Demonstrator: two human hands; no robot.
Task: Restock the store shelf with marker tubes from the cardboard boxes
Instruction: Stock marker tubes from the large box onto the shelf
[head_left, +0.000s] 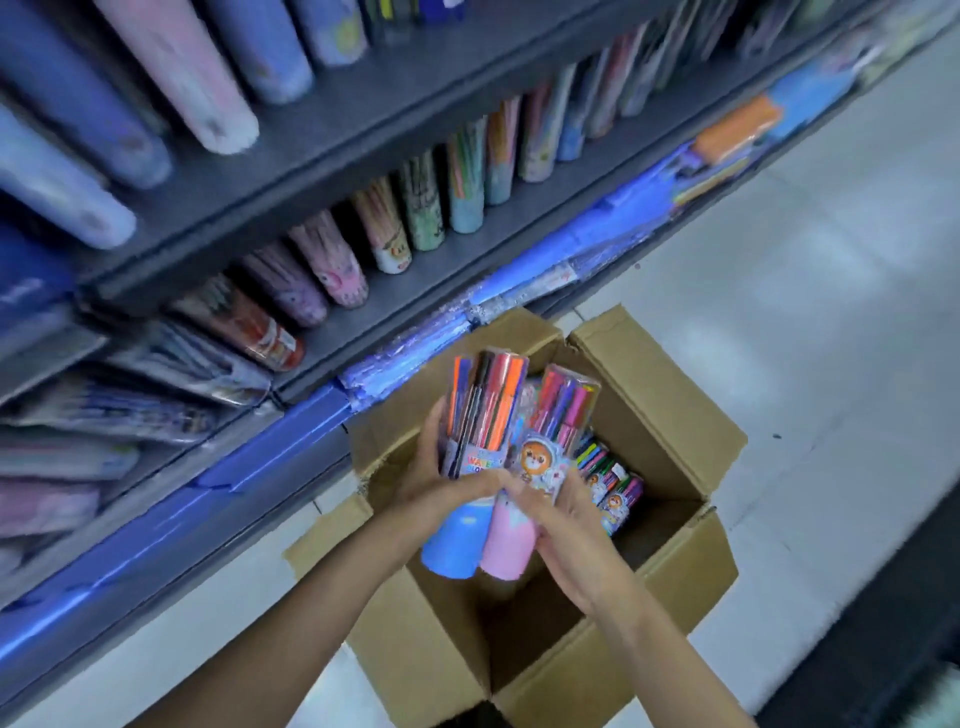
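Above an open cardboard box (670, 421) on the floor I hold two clear marker tubes side by side. My left hand (441, 467) grips the tube with the blue base (470, 431). The tube with the pink base (545, 447), which carries a cartoon animal label, is in my right hand (566, 525). More marker tubes (610, 480) lie inside the box at its right side. The dark shelf (415, 291) to the upper left has a row of similar tubes (395, 228) lying on it.
Higher shelves hold rolled blue and pink tubes (176, 78). The lowest shelf carries flat blue packs (519, 301) and plastic-wrapped items (130, 410). An orange pack (735, 130) sits further along. Pale tiled floor (831, 312) stretches to the right of the box.
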